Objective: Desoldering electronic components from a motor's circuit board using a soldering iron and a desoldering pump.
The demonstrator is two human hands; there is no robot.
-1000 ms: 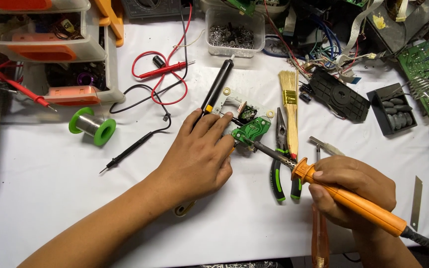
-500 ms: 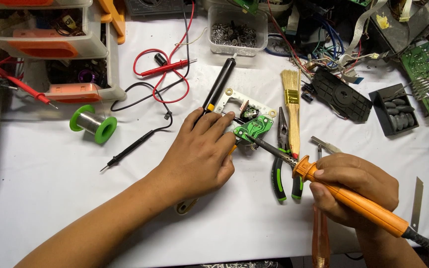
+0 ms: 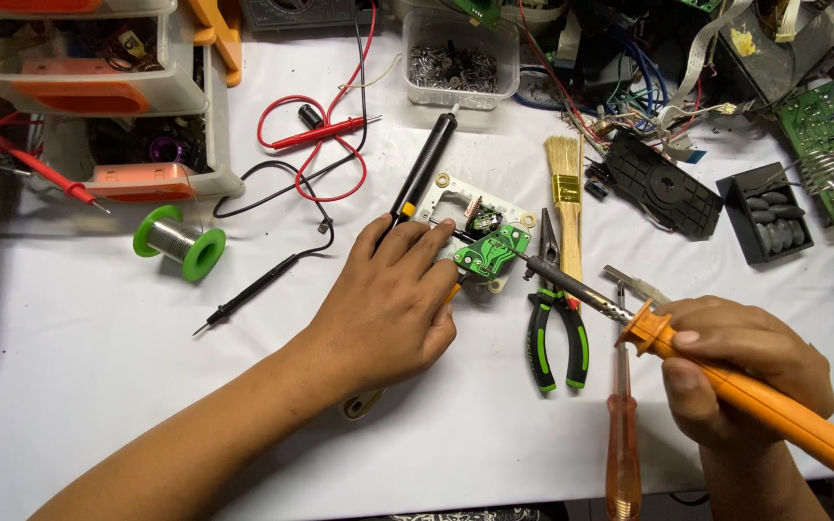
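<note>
Right hand [image 3: 740,371] is clenched around the orange handle of the soldering iron [image 3: 726,381], whose tip reaches up-left onto the green board [image 3: 490,256]. Left hand [image 3: 388,304] lies flat, fingers together, pinning the board and the white plate [image 3: 456,207] beneath it; it grasps nothing. Pliers [image 3: 557,318] and brush [image 3: 566,207] lie between the two hands, a screwdriver [image 3: 622,439] just left of the right hand, a solder spool [image 3: 179,242] well left of the left hand.

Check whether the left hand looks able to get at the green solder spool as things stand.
Probably yes. The left hand rests on the small green circuit board, and the green solder spool stands to its left with only a thin black probe lead lying on the white table between.
</note>
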